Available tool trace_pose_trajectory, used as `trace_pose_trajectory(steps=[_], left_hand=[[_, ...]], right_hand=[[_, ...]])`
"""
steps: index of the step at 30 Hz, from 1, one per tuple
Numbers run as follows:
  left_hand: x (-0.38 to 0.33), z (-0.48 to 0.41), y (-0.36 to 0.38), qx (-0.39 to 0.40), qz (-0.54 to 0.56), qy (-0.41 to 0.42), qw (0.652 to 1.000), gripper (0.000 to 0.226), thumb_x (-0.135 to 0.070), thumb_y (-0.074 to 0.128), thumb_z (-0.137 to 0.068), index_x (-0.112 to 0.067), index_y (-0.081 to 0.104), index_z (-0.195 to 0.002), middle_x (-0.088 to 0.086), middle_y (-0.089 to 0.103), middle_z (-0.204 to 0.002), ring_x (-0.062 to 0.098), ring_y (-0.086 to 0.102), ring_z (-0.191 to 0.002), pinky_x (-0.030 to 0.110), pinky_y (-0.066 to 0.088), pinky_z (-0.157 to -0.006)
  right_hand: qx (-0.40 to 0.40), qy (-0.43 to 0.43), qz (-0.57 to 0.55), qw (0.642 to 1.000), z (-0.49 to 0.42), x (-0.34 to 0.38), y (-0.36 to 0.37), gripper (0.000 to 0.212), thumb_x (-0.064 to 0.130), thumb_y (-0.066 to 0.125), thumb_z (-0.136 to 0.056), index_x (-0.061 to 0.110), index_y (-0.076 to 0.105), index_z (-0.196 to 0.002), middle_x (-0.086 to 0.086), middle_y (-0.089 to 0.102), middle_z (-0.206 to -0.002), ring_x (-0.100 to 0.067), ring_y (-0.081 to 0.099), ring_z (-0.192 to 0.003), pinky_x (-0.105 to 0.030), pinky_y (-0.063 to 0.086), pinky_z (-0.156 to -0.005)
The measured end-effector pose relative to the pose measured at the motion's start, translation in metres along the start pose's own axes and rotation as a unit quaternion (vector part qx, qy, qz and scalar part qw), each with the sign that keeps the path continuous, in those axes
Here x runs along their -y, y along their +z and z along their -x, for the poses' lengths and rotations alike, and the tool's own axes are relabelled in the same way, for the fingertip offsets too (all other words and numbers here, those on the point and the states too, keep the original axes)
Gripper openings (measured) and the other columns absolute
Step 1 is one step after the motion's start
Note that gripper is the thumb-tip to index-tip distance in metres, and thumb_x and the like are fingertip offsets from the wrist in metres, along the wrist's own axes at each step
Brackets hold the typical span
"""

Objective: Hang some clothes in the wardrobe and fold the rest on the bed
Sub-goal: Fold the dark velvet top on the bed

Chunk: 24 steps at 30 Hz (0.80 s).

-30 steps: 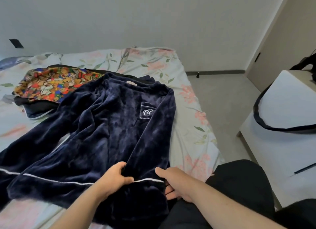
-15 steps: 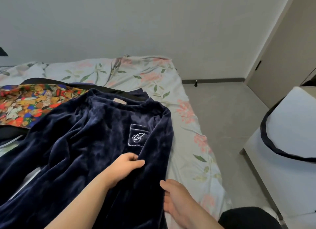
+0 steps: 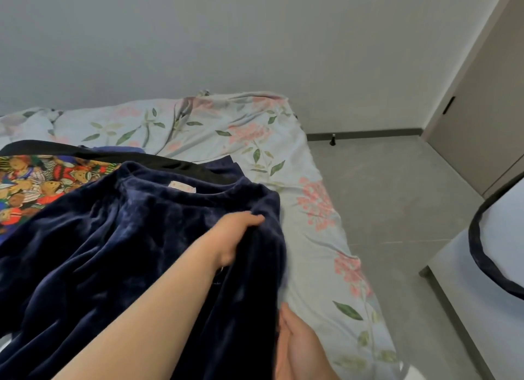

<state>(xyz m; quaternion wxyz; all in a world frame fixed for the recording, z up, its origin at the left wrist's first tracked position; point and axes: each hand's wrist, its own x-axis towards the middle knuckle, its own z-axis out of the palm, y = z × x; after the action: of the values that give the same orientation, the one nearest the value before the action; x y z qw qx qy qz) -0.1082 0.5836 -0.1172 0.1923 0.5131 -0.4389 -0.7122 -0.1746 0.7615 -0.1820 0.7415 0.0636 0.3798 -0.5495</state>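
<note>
Left hand (image 3: 238, 238) pinches the navy velvet top (image 3: 119, 255) mid-frame to fold it; right hand (image 3: 295, 342) rests flat, steadying its edge

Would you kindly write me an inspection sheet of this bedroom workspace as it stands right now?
Surface: bed with floral sheet, rumpled.
Job's things: navy velvet top spread on the bed, over the edge of a colourful patterned garment and a black garment.
Clutter: nothing seen.
Grippers: left hand grips a fold of the top; right hand open at the top's near edge.
Cables: nothing seen.
Surroundings: grey wall, grey floor, door, white cabinet with a dark strap.
</note>
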Motion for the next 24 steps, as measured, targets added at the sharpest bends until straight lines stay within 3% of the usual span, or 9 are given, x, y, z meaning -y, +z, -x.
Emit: trace_pose_trajectory(steps=[2, 6, 11, 13, 14, 15, 17, 20, 24], left_hand=[[-0.001, 0.005, -0.033, -0.02, 0.134, 0.005, 0.991, 0.026, -0.016, 0.055, -0.093, -0.001, 0.071, -0.107, 0.017, 0.074, -0.101, 0.029, 0.072, -0.088, 0.035, 0.057, -0.075], [0.02, 0.014, -0.098, -0.075, 0.191, -0.002, 0.979, 0.033, -0.022, 0.05, -0.092, -0.001, 0.069, -0.108, 0.018, 0.073, -0.093, 0.031, 0.072, -0.078, 0.036, 0.059, -0.068], [0.045, 0.017, -0.114, -0.061, 0.198, -0.02, 0.978, 0.037, -0.022, 0.049, -0.096, -0.003, 0.076, -0.08, 0.017, 0.073, -0.08, 0.029, 0.072, -0.069, 0.034, 0.058, -0.063], [0.046, 0.015, -0.11, -0.065, 0.2, 0.005, 0.978, 0.027, -0.02, 0.05, -0.097, -0.006, 0.072, -0.088, 0.014, 0.073, -0.08, 0.027, 0.072, -0.069, 0.035, 0.056, -0.065], [0.047, 0.013, -0.109, -0.068, 0.198, 0.017, 0.978, 0.02, -0.018, 0.052, -0.097, -0.008, 0.068, -0.092, 0.013, 0.072, -0.08, 0.026, 0.072, -0.07, 0.035, 0.056, -0.064], [0.048, 0.011, -0.11, -0.069, 0.195, 0.027, 0.978, 0.015, -0.017, 0.054, -0.095, -0.009, 0.066, -0.095, 0.013, 0.072, -0.08, 0.025, 0.071, -0.07, 0.035, 0.057, -0.062], [0.05, 0.008, -0.109, -0.064, 0.166, 0.047, 0.983, 0.011, -0.013, 0.057, -0.092, -0.006, 0.064, -0.097, 0.014, 0.07, -0.084, 0.024, 0.07, -0.072, 0.035, 0.058, -0.064], [0.052, 0.006, -0.101, -0.069, 0.066, 0.08, 0.992, 0.009, -0.007, 0.055, -0.097, -0.004, 0.062, -0.094, 0.017, 0.064, -0.086, 0.025, 0.062, -0.074, 0.035, 0.053, -0.068], [0.052, -0.011, -0.076, -0.096, -0.065, 0.121, 0.986, 0.016, -0.007, 0.056, -0.096, -0.009, 0.065, -0.083, 0.015, 0.066, -0.079, 0.023, 0.057, -0.076, 0.042, 0.049, -0.071]], right_hand=[[-0.028, -0.002, 0.076, 0.997, 0.001, 0.005, 0.006, 0.051, 0.038, 0.037, -0.103, -0.002, 0.068, -0.113, -0.026, 0.067, -0.114, -0.038, 0.062, -0.1, -0.046, 0.05, -0.085], [-0.028, -0.001, 0.162, 0.986, 0.002, 0.013, 0.023, 0.031, 0.021, 0.049, -0.101, -0.003, 0.065, -0.112, -0.024, 0.073, -0.096, -0.033, 0.071, -0.083, -0.039, 0.059, -0.067], [-0.022, 0.039, 0.103, 0.994, -0.019, 0.005, 0.051, 0.056, 0.032, 0.046, -0.105, -0.003, 0.036, -0.146, -0.026, 0.057, -0.131, -0.038, 0.062, -0.114, -0.045, 0.055, -0.092], [-0.009, 0.054, 0.075, 0.996, -0.025, -0.004, 0.06, 0.066, 0.045, 0.043, -0.103, 0.003, 0.03, -0.152, -0.023, 0.062, -0.127, -0.035, 0.067, -0.109, -0.046, 0.054, -0.096], [-0.012, 0.052, 0.051, 0.997, -0.028, -0.007, 0.064, 0.066, 0.051, 0.042, -0.102, 0.009, 0.032, -0.152, -0.019, 0.068, -0.115, -0.031, 0.071, -0.095, -0.043, 0.057, -0.088], [-0.017, 0.047, 0.014, 0.999, -0.031, -0.007, 0.067, 0.065, 0.055, 0.045, -0.099, 0.013, 0.038, -0.148, -0.012, 0.07, -0.098, -0.023, 0.07, -0.074, -0.036, 0.057, -0.071], [-0.04, 0.021, -0.021, 0.999, -0.036, -0.001, 0.069, 0.049, 0.054, 0.058, -0.092, 0.012, 0.058, -0.118, -0.002, 0.053, -0.065, -0.011, 0.041, -0.047, -0.023, 0.032, -0.046], [-0.103, -0.034, -0.037, 0.993, -0.039, 0.019, 0.064, 0.025, 0.035, 0.072, -0.087, 0.017, 0.056, -0.081, 0.003, 0.038, -0.055, -0.009, 0.027, -0.044, -0.022, 0.021, -0.041], [-0.151, -0.08, -0.053, 0.984, -0.046, 0.04, 0.041, 0.027, 0.033, 0.076, -0.084, 0.009, 0.066, -0.088, -0.003, 0.05, -0.064, -0.014, 0.039, -0.052, -0.027, 0.034, -0.055]])
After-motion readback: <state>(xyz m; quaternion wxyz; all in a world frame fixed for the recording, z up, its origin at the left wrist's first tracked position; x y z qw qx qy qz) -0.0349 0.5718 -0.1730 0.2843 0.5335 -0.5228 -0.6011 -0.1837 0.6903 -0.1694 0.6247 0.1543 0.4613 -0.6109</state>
